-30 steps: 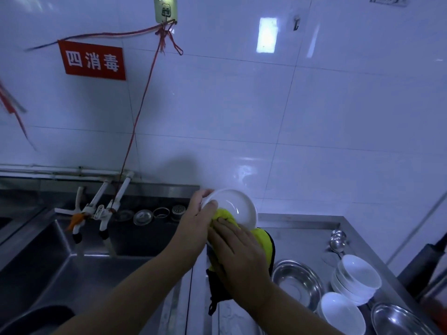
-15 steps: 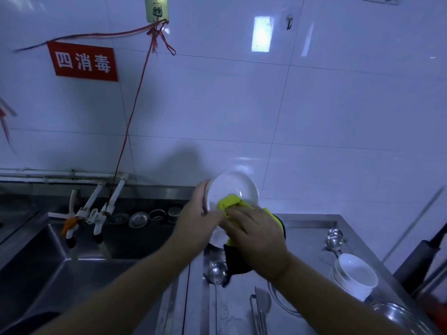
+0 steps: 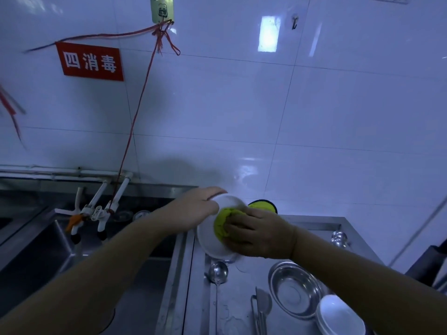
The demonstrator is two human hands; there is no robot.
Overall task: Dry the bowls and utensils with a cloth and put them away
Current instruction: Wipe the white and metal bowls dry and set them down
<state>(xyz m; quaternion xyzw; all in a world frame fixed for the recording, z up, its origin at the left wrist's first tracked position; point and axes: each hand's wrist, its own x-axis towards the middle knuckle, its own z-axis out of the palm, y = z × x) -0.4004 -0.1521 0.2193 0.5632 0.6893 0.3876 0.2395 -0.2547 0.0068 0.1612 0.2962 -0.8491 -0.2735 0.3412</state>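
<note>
Lowered, white bowl (image 3: pixel 212 240) faces right hand's (image 3: pixel 263 235) yellow cloth (image 3: pixel 223 222)

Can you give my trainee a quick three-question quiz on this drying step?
1. True or false: the left hand holds the white bowl by its rim.
2. What does the right hand press into the bowl? A) yellow-green cloth B) sponge brush C) paper towel
3. Fill in: on the counter just below the held bowl lies a metal ______.

Key: 1 true; 2 A; 3 ladle.
</note>
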